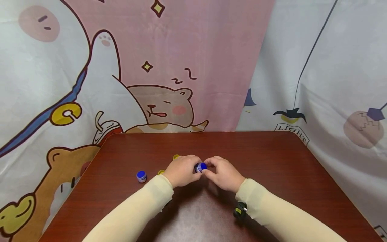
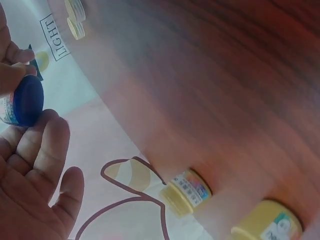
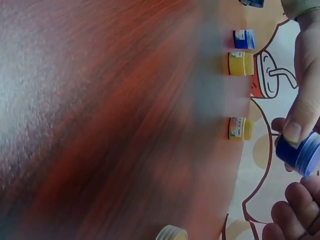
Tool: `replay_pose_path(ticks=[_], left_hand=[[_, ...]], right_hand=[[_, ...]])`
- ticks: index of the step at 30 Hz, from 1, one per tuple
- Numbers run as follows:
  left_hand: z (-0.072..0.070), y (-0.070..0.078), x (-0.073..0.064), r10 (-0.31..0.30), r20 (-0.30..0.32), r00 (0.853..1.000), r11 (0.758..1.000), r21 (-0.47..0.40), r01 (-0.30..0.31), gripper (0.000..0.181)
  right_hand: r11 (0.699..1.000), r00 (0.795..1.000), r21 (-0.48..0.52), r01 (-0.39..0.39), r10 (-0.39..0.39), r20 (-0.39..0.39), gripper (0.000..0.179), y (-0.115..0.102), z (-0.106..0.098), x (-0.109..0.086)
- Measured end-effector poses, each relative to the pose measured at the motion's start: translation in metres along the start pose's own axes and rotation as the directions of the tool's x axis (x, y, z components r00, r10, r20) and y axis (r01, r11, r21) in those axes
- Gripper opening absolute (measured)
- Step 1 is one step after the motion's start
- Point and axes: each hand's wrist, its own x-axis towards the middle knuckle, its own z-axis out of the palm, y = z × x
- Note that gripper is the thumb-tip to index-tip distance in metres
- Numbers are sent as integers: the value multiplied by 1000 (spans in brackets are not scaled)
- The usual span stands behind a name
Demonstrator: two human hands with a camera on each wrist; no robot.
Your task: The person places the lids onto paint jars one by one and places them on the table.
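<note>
Both hands meet over the middle of the table around a small blue paint jar (image 1: 201,167). My left hand (image 1: 182,170) grips the jar's body, its thumb (image 3: 294,131) lying along the side in the right wrist view. The jar is tipped over sideways, blue lid (image 2: 28,101) toward the right hand. My right hand (image 1: 225,174) has thumb and index finger bent around the lid, the tips right at its edge. In the right wrist view its other fingers (image 3: 295,207) curl below the jar.
Left of the hands stand another blue paint jar (image 1: 141,176) and two yellow jars (image 3: 241,64) (image 3: 240,128), partly behind the left arm in the head view. Pale ridged yellowish pieces (image 2: 76,20) lie farther right. A patterned curtain (image 1: 223,67) hangs behind the brown table (image 1: 272,158).
</note>
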Motion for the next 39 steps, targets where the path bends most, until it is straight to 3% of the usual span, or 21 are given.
replay_pose_path(ticks=[8, 15, 22, 32, 39], left_hand=[[-9, -12, -4, -42, -24, 999, 999, -18, 42, 34], [-16, -25, -10, -114, -8, 993, 992, -47, 113, 37], [-21, -42, -14, -177, 4, 984, 983, -42, 177, 36], [-40, -77, -25, -328, 64, 942, 941, -63, 332, 41], [-47, -105, -33, -407, 131, 904, 913, 21, 408, 46]], right_hand=[[993, 999, -117, 18, -23, -36, 37, 10, -11, 0], [980, 999, -198, -30, 24, -32, 41, 24, -22, -2], [975, 996, -205, -88, 87, -16, 49, 38, -33, -5], [953, 990, -268, -138, 131, -41, 59, 62, -52, -13], [934, 988, -320, -155, 145, -57, 67, 77, -62, -14]])
